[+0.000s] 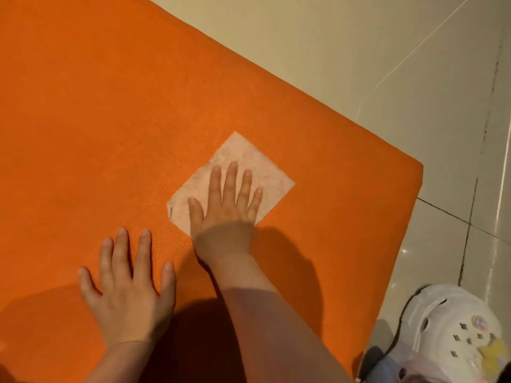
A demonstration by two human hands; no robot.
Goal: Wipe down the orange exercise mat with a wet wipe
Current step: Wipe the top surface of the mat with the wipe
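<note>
Mat: orange mat [110,106] lying on the tiled floor [359,64].
Wipe: wipe [249,158] lying spread flat near the mat's right corner.
Hands: right hand [226,205] pressing the wipe, fingers straight; left hand [127,288] bracing flat on the mat beside it.
Advice: keep the palm flat, overlap strokes.
Containers: none showing.

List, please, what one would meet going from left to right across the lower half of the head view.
Left hand flat on the orange mat → right hand pressing the wet wipe → the mat's right edge → tiled floor → white clog.
</note>
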